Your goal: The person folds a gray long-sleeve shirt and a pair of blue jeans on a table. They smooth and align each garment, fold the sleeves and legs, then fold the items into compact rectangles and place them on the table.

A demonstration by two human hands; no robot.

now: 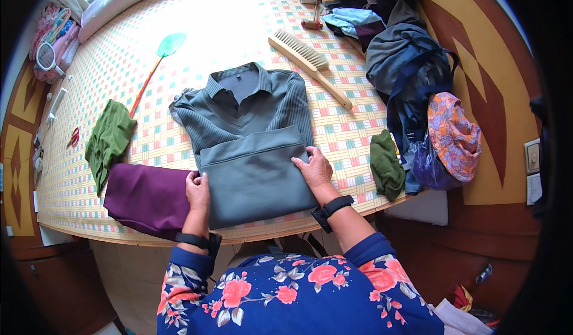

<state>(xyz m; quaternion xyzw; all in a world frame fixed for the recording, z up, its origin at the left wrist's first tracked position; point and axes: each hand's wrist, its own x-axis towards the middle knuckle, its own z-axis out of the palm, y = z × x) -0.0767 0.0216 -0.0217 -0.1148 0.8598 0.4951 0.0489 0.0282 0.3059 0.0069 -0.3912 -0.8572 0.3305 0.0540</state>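
Note:
A dark grey-green collared shirt [255, 169] lies before me, its lower part folded up over the front, the collar pointing away. My left hand [197, 192] rests at the left edge of the folded part, fingers curled, beside a folded purple garment [147, 196]. At the right edge of the fold, my right hand [314, 167] has its thumb on top and its fingers at the side. Whether either hand pinches the cloth is hard to tell. Left of the shirt lies a crumpled green cloth [109, 138].
A wooden-handled brush [309, 64] lies beyond the shirt's right shoulder. A green fly swatter [171, 45] and red-handled scissors [74, 137] lie to the left. Along the right side are a denim bag [405, 62], a floral cloth [453, 133] and a green bundle [386, 167]. The mat's curved edge [244, 240] is nearest me.

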